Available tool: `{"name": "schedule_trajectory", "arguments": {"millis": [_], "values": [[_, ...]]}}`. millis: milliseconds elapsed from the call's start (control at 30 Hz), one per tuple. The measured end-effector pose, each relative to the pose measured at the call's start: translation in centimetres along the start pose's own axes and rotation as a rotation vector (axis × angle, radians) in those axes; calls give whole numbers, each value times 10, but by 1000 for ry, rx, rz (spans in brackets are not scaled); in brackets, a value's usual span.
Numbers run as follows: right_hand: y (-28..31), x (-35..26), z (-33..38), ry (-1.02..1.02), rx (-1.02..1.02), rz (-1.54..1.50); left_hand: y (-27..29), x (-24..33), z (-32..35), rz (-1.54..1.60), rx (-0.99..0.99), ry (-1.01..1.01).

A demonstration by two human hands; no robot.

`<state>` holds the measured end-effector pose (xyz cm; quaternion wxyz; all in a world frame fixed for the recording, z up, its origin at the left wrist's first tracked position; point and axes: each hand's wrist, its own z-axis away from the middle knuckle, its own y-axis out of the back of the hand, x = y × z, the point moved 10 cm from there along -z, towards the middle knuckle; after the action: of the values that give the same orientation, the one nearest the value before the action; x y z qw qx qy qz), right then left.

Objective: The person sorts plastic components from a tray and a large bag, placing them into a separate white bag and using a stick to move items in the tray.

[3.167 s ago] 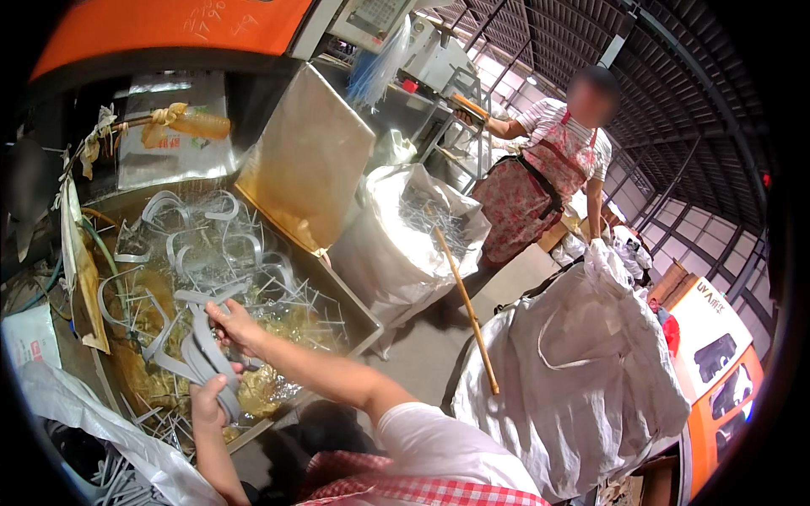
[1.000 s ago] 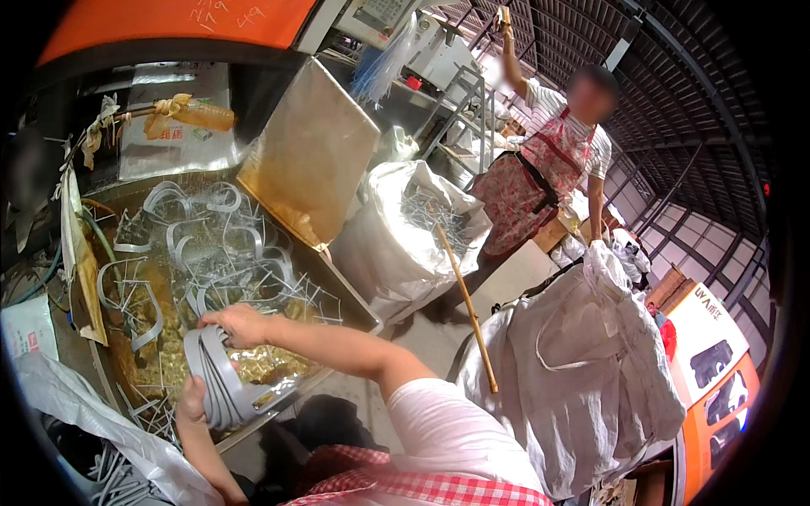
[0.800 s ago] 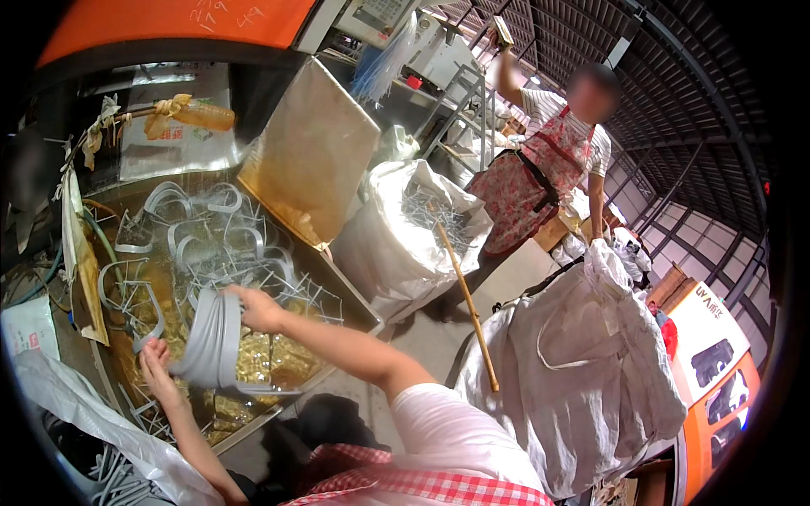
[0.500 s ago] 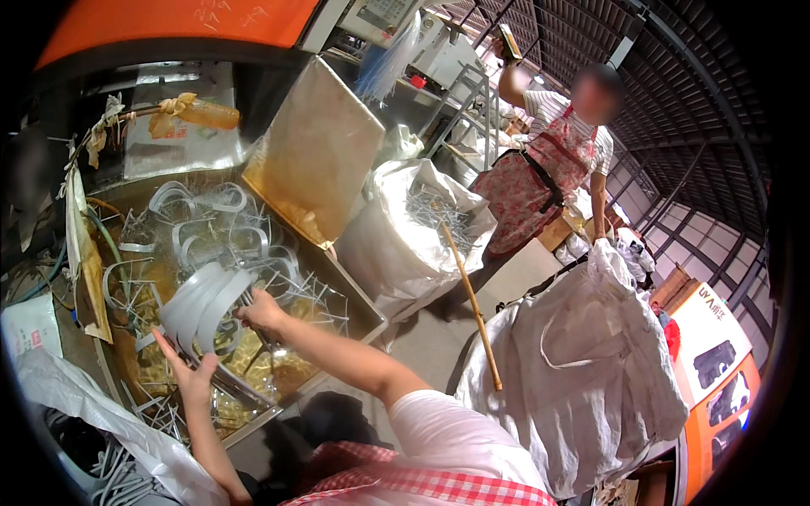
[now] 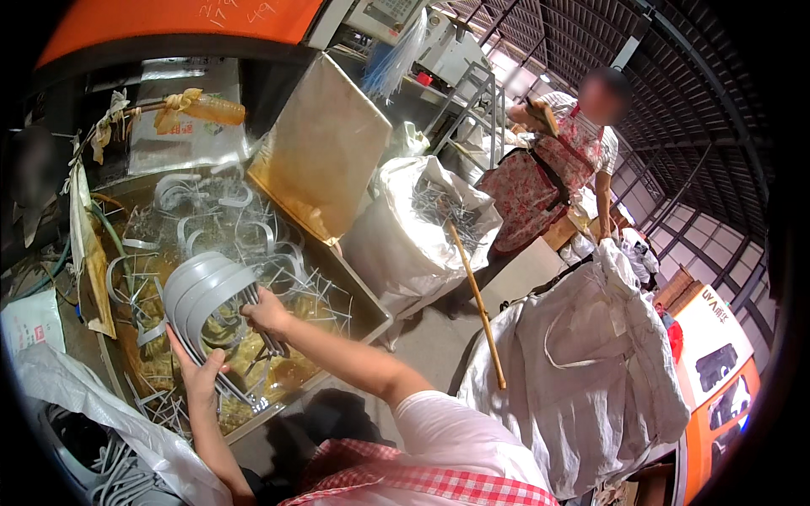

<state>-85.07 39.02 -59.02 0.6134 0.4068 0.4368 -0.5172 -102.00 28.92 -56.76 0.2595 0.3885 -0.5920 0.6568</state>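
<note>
Several grey curved plastic bands (image 5: 207,287) are nested in a stack over a shallow water trough (image 5: 364,314). My left hand (image 5: 201,378) is closed around the near left ends of the stack, with the thumb on the inner side. At the stack's right ends, the fingers of my right hand (image 5: 268,314) wrap around the narrow tips. More curved grey pieces (image 5: 236,196) lie loose in the rippling, yellowish water, along with thin grey sprues (image 5: 325,299).
A white sack (image 5: 392,244) of grey scraps stands beyond the trough, a bamboo stick (image 5: 477,304) leaning from it. A large white sack (image 5: 582,363) is at right. Another person (image 5: 548,169) stands behind. Grey pieces fill a bag (image 5: 126,455) at lower left. A stained board (image 5: 325,143) slants over the trough.
The stacked bands have turned and lie closer together, with their curve more upright. Both hands stay on them. The other person's raised hand has come down with a flat object in it.
</note>
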Motion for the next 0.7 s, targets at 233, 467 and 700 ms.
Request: {"name": "schedule_trajectory", "arguments": {"millis": [233, 467, 700], "values": [[-34, -32, 32, -90, -630, -419, 42, -6, -6, 121, 220, 195], [-60, -35, 69, -20, -961, -559, 51, -7, -8, 300, 317, 141], [-63, -40, 83, 114, -918, -361, 61, -20, -7, 378, 332, 139]]}}
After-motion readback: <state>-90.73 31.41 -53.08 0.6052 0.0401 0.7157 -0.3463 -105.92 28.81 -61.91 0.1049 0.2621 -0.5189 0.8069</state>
